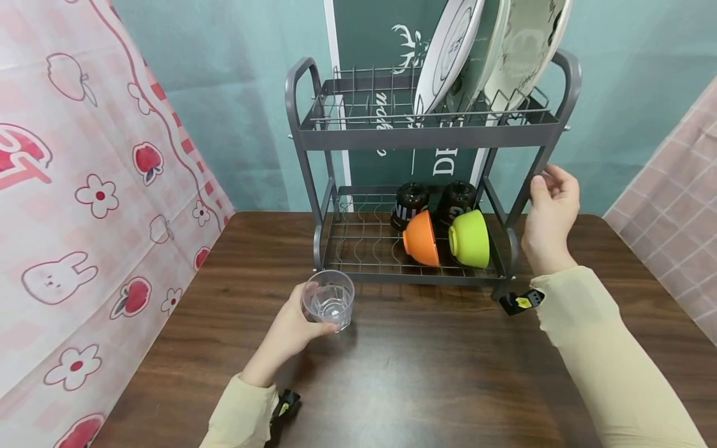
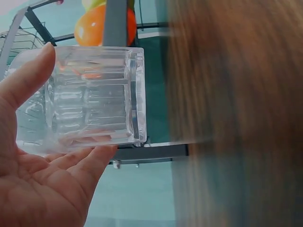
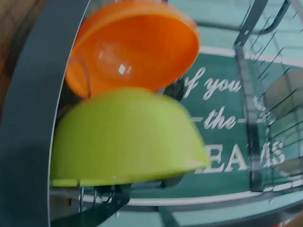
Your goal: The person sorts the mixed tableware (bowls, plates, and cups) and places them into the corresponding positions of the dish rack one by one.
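Note:
My left hand (image 1: 291,326) holds a clear drinking glass (image 1: 329,305), thumb on one side and fingers on the other. The glass is upright, its thick base toward the tabletop, in front of the rack's left part. In the left wrist view the ribbed glass (image 2: 94,94) lies sideways across the picture. At the right side of a grey two-tier dish rack (image 1: 414,138), my right hand (image 1: 551,218) grips the side post with thumb and curled fingers. An orange bowl (image 1: 421,239) and a lime green bowl (image 1: 470,239) stand tilted on the lower tier, nearest that hand.
Two black cups (image 1: 411,202) stand behind the bowls. Several plates (image 1: 450,53) lean on the upper tier's right half. The rack stands at the back of the brown wooden table (image 1: 392,373), before a teal cloth (image 1: 224,112). A pink-patterned cloth (image 1: 112,249) hangs at left.

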`<action>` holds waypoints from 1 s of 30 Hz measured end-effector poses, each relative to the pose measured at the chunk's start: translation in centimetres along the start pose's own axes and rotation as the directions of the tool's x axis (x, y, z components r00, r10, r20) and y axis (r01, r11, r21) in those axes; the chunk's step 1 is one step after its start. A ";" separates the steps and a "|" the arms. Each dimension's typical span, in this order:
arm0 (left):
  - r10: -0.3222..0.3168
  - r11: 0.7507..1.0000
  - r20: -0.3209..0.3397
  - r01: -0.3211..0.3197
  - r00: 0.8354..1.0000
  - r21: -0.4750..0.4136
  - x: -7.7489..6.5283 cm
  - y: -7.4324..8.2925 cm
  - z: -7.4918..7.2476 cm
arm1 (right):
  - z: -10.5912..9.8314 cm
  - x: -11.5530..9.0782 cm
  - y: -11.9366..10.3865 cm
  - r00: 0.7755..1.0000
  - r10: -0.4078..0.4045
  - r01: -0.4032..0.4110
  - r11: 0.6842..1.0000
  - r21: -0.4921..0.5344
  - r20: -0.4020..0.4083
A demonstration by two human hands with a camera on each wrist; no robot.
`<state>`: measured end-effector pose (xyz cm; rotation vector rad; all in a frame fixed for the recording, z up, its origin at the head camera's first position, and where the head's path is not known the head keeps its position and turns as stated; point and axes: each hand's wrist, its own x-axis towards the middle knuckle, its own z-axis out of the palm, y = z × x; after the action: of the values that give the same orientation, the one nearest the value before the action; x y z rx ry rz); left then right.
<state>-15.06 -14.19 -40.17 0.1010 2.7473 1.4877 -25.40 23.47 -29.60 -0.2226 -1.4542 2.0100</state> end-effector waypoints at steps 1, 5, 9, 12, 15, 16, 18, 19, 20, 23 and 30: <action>-0.001 1.000 0.001 0.001 1.000 0.000 -0.1 0.1 0.0 | 0.0 -0.4 -0.1 0.999 -0.006 0.006 1.000 0.010 -0.031; 0.008 1.000 0.007 -0.008 1.000 0.001 -0.1 0.5 -0.1 | 0.0 -2.4 -0.4 0.993 -0.064 0.078 0.987 0.138 -0.100; 0.020 1.000 0.018 -0.019 1.000 -0.019 -0.1 1.2 0.0 | -0.1 -5.1 -0.6 0.995 -0.080 0.092 0.964 0.251 -0.057; 0.029 0.999 0.023 -0.028 0.999 -0.045 -0.1 1.9 0.1 | -0.3 -7.3 -0.4 0.998 -0.060 0.047 0.954 0.295 0.036; 0.044 0.997 0.023 -0.042 0.999 -0.071 -0.1 2.6 0.4 | -0.5 -9.3 -0.1 0.989 -0.018 -0.027 0.955 0.295 0.148; 0.046 0.996 0.024 -0.044 0.999 -0.074 -0.1 2.9 0.5 | -0.6 -9.9 0.1 0.982 0.000 -0.052 0.960 0.274 0.187; 0.056 0.995 0.023 -0.054 0.998 -0.081 -0.2 3.4 0.7 | -0.8 -11.0 0.4 0.962 0.050 -0.114 0.968 0.225 0.270; 0.060 0.995 0.023 -0.058 0.998 -0.081 -0.2 3.6 0.8 | -0.9 -11.5 0.6 0.946 0.079 -0.147 0.969 0.197 0.314; 0.065 0.994 0.022 -0.063 0.998 -0.084 -0.3 3.9 0.9 | -0.9 -11.9 0.9 0.926 0.110 -0.179 0.970 0.165 0.360; 0.087 0.993 0.024 -0.085 0.996 -0.088 -0.5 4.7 1.3 | -1.1 -13.2 1.5 0.853 0.219 -0.288 0.954 0.077 0.474; 0.182 0.974 0.055 -0.173 0.982 -0.144 -1.0 6.2 2.2 | -0.9 -15.7 2.7 0.670 0.519 -0.541 0.831 -0.130 0.531</action>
<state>-13.67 -9.02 -36.17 0.3976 2.6327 1.6773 -13.73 14.54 -35.87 -0.0476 -1.8518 2.7468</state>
